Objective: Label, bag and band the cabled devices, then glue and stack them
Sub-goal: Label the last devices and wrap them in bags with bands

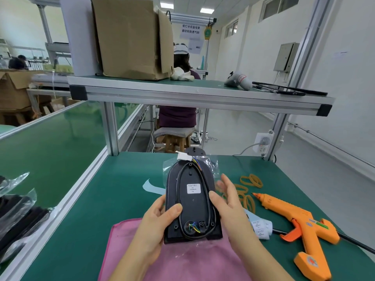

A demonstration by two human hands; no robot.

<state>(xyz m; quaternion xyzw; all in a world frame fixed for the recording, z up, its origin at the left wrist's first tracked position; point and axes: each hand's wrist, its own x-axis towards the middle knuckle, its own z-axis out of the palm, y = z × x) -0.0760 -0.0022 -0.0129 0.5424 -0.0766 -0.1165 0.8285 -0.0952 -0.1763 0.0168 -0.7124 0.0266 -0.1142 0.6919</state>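
A black flat device with a looped black cable on its back and a white label is held up over the pink cloth. A clear plastic bag lies behind and partly around it. My left hand grips its left edge, thumb on the cable. My right hand holds its right edge with the fingers spread. A white connector sticks out at the top. Tan rubber bands lie to the right. An orange glue gun lies at the right on the green mat.
A strip of white labels lies beside my right wrist. Bagged black devices are stacked at the far left by the conveyor. An upper shelf carries a cardboard box. A person sits on a stool behind.
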